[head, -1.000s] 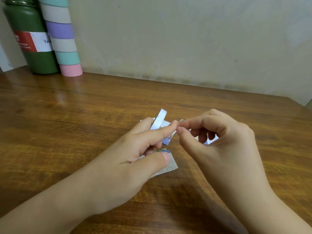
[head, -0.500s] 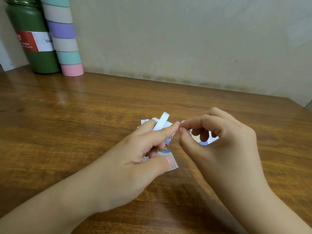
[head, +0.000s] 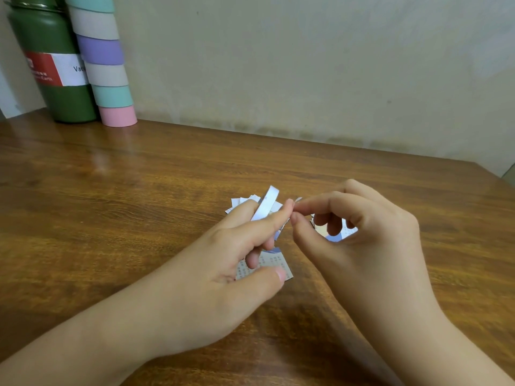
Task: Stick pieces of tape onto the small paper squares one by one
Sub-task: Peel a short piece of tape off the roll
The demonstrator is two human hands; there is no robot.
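My left hand (head: 223, 257) holds a small white tape roll (head: 265, 203) upright between its fingers, just above the table. My right hand (head: 362, 235) pinches thumb and forefinger together at the roll's edge, on the tape end (head: 296, 201). Several small printed paper squares lie on the table under both hands. One paper square (head: 274, 263) shows below my left fingers, others (head: 237, 203) peek out behind the roll, and one (head: 344, 235) shows through the ring of my right fingers.
A green bottle (head: 53, 62) with a red and white label stands at the back left against the wall. Beside it rises a stack of pastel tape rolls (head: 104, 62). The wooden table (head: 139, 204) ends at its right edge near the far right.
Both hands have stayed almost in place. The tape roll has tilted slightly, and my right fingertips have closed more tightly at its edge.
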